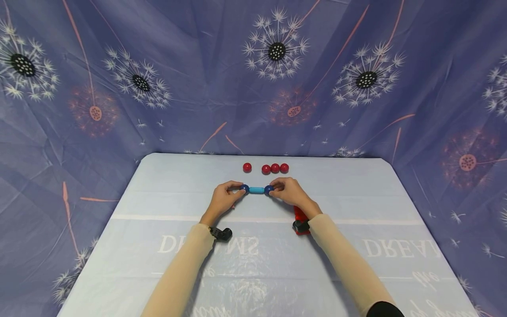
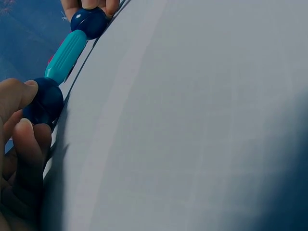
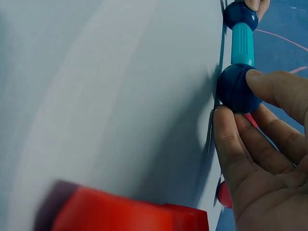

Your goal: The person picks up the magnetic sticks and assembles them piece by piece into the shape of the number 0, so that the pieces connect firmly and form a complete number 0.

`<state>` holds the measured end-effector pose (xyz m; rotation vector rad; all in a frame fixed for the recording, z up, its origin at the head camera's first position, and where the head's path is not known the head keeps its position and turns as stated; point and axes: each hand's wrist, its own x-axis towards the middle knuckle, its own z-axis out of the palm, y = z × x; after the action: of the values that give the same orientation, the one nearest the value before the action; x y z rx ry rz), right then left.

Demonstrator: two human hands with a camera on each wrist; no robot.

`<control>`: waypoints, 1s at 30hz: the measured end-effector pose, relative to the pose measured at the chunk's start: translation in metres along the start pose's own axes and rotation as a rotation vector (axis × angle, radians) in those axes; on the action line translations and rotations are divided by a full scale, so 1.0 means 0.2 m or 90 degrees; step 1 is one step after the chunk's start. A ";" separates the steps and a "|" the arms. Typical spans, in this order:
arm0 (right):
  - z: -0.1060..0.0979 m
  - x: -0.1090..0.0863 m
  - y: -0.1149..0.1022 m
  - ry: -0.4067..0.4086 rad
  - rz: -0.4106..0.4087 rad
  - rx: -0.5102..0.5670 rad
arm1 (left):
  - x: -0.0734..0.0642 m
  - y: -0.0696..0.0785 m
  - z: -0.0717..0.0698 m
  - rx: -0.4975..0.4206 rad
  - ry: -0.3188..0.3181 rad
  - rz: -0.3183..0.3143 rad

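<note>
A light-blue ridged rod (image 1: 256, 190) joins two dark-blue balls in a dumbbell shape, low over the far middle of the table. My left hand (image 1: 225, 198) pinches the left ball (image 2: 44, 102) between thumb and fingertips. On the other end, the fingers and thumb of my right hand (image 1: 292, 192) grip the right ball (image 3: 237, 89). Both wrist views show the rod running straight from one ball to the other, its ends against them.
Behind the hands lie several red balls (image 1: 275, 168), one apart on the left. A red block-like piece (image 1: 301, 213) sits under my right wrist, partly hidden. The white-covered table (image 1: 257, 290) ends at a purple dandelion-print cloth (image 1: 222, 88).
</note>
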<state>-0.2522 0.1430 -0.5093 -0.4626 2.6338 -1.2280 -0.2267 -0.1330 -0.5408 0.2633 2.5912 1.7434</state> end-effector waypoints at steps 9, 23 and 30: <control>0.00 0.01 0.00 -0.007 0.010 -0.003 | 0.00 -0.01 0.00 -0.003 0.006 0.004; -0.03 -0.12 -0.02 0.050 -0.014 0.008 | 0.00 -0.01 0.00 0.013 0.007 -0.003; -0.09 -0.26 0.01 0.096 -0.022 -0.009 | -0.01 -0.01 0.01 0.013 0.011 0.001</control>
<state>-0.2099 0.1764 -0.4969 -0.4357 2.7730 -1.3034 -0.2238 -0.1326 -0.5431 0.2514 2.6231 1.7291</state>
